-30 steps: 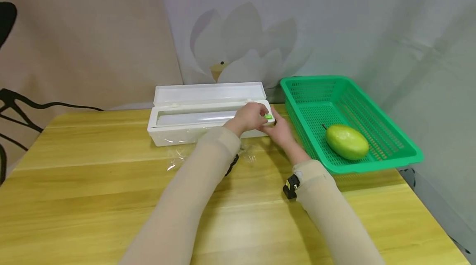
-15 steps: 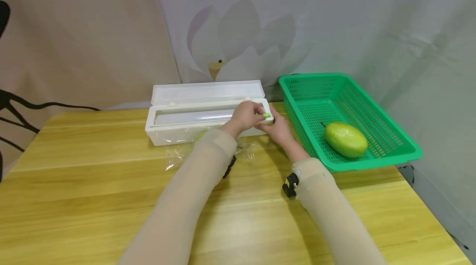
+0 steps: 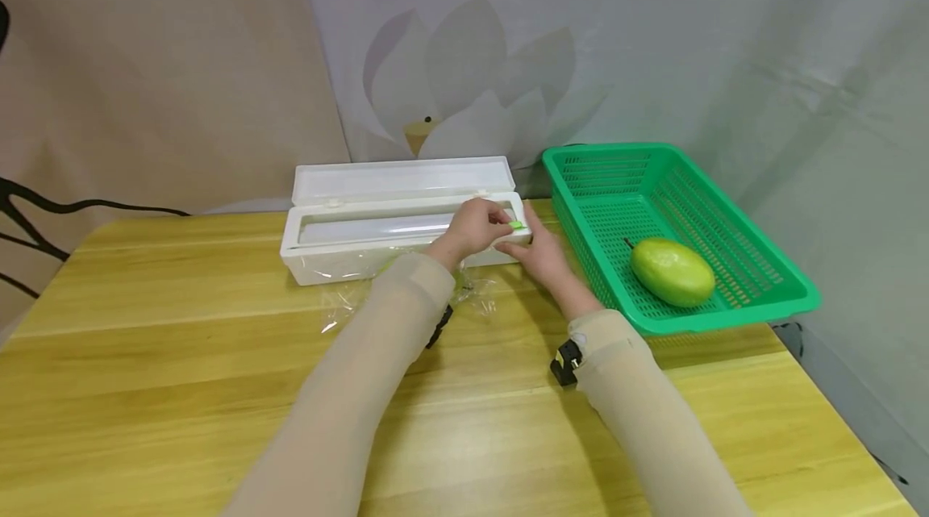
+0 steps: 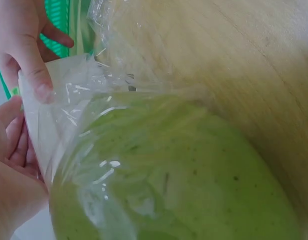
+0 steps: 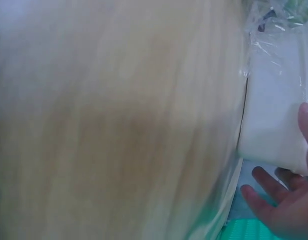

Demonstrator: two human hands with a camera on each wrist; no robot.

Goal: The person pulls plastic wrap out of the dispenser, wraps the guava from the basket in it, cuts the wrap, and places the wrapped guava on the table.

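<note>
Wooden bench [image 3: 464, 436]; near its back edge, a white box [image 3: 356, 253], probably light, stiff, best steadied by one end, where the right hand's [image 3: 544, 257] fingers grip. The left hand [image 3: 472, 228] pinches its green slider [image 3: 516, 225].

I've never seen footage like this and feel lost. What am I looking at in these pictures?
There's no machine here: a person works bare-handed. The wide picture comes from the head, looking forward and down; each close one comes from a small camera on that wrist. On the table stands a white box, its lid open, a pale roll inside. The left hand pinches a green tab; the right hand holds the box's right end. A green fruit under clear film lies before the box, best seen in the left wrist picture. A second fruit sits in the green basket.
</note>
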